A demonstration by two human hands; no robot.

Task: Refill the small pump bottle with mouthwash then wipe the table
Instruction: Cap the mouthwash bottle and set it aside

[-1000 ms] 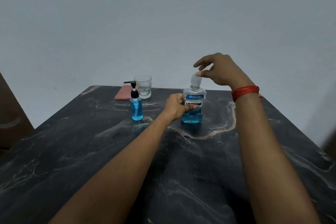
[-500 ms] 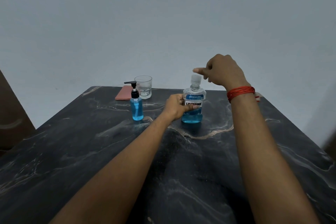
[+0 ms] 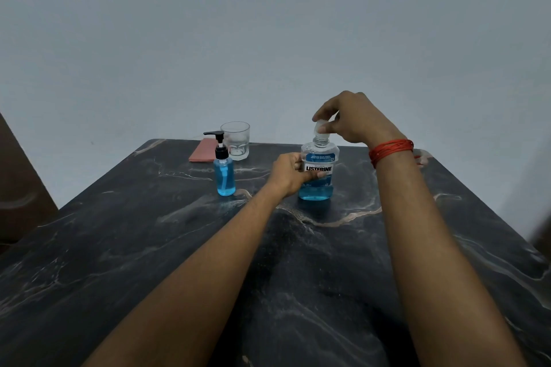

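Observation:
A mouthwash bottle [image 3: 320,158] with a blue label stands upright on the dark marble table [image 3: 149,247], about a third full of blue liquid. My left hand [image 3: 290,173] grips its body from the left. My right hand [image 3: 351,121] is above it, fingers pinched on the clear cap [image 3: 321,128] at the neck. The small pump bottle [image 3: 224,173] stands to the left, filled with blue liquid, its black pump fitted.
An empty drinking glass [image 3: 236,140] stands behind the pump bottle. A pink folded cloth [image 3: 202,152] lies beside it near the far table edge. A brown chair back [image 3: 21,194] is at the left. A red thread band circles my right wrist.
My right hand's fingers opened off the cap half a second ago, then came back down and pinched it. My left hand and the bottle stayed put.

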